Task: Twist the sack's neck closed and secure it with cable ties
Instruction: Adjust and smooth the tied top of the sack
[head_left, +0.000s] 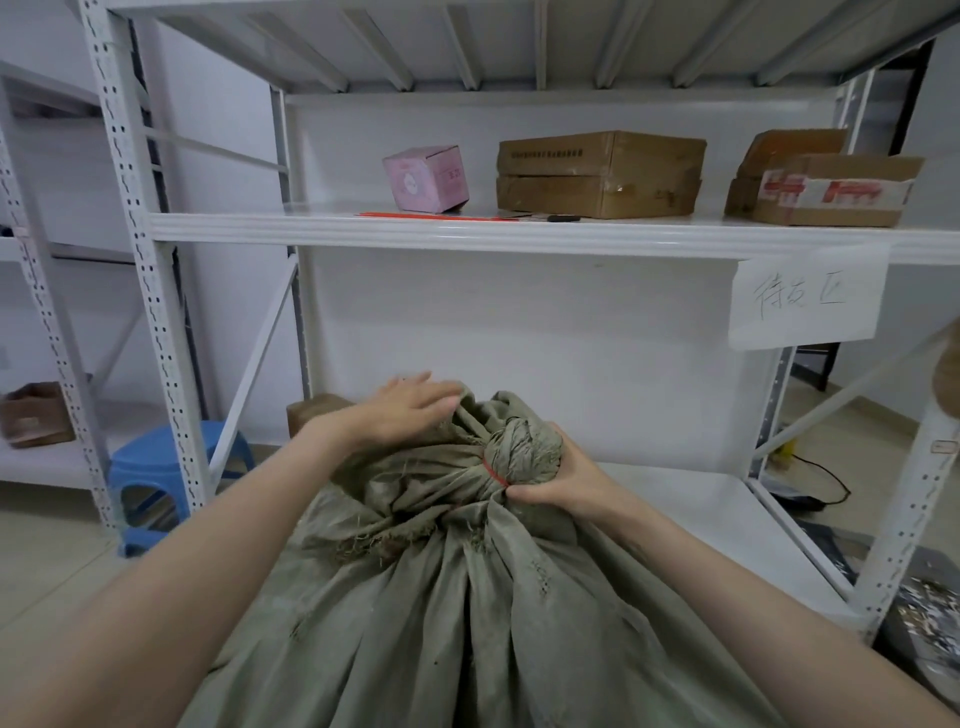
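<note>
Olive-grey woven cloth fills most of the bottom of the view, but going by size the white steel rack (363, 228) comes first, with perforated uprights and two shelves showing. The sack (467, 623) stands right in front of it, between both forearms. Its neck (524, 447) is twisted into a tight knob up at the top.

On the upper shelf there's a flat brown carton (597, 174) with one line of dark print along the top edge, too blurry to read. At the far right is a taped carton (831, 192); its white tape has red lettering I can't make out either. A blue plastic stool (156, 457) sits on the floor at the left, behind the rack's upright.

A sheet of paper (805, 301) hangs off the shelf edge with three faint handwritten Chinese characters, looks like 待发区. The small pink box (426, 176) has a round logo and some print, not legible.

Hands: the left hand (410, 410) lies flat on the bunched cloth, fingers fairly straight. The right hand (556, 478) grips the twisted neck, fingers wrapped behind it and thumb at its base.

A red cable tie (493, 473) rings the neck just by that thumb. Spare red ties (436, 216) lie on the shelf in front of the pink box.
</note>
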